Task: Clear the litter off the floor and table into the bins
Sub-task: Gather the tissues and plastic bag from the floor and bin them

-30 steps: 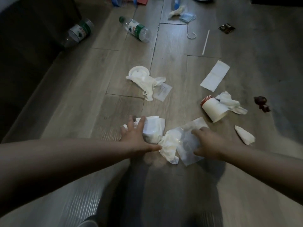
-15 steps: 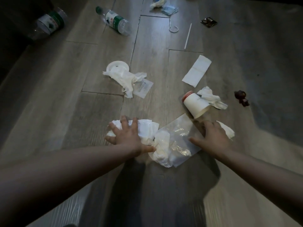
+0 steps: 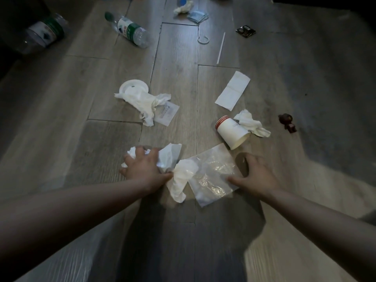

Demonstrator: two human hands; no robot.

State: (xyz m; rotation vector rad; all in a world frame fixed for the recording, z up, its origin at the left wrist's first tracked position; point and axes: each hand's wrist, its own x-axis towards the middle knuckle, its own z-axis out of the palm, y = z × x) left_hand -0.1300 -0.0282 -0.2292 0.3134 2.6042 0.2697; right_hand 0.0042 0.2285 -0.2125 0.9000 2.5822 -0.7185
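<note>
I'm low over a grey wood-plank floor [image 3: 61,123] in a dim room, the boards running from 6 to 12 o'clock. A dark mass of furniture [image 3: 12,21] closes the 10 o'clock corner, and the far edge at 1 o'clock drops into shadow. Bare boards at 9 and at 3 o'clock give me open room. Straight ahead it is crowded.

My left hand [image 3: 143,168] has its fingers curled over a crumpled tissue [image 3: 169,157], gripping it against the floor. At its 4 o'clock a twisted tissue [image 3: 181,182] lies with its long axis near 12 to 6. It touches a clear plastic bag [image 3: 211,176] that lies flat, one corner toward 1 o'clock. My right hand [image 3: 257,176] rests at the bag's 3 o'clock edge, thumb on the plastic. Its fingers bend down, and I cannot tell whether they hold anything.

At 11 o'clock of that hand a paper cup [image 3: 232,131] lies on its side, red-banded end to 10 o'clock and wide end to 4, with a tissue wad [image 3: 251,124] just beside it. Beyond, a flat napkin [image 3: 233,90] runs 1 to 7 and a straw [image 3: 221,47] nearly 12 to 6. Far off at 11 o'clock a plastic bottle [image 3: 128,30] lies with its cap to 10. A second bottle [image 3: 43,32] lies by the furniture.
</note>
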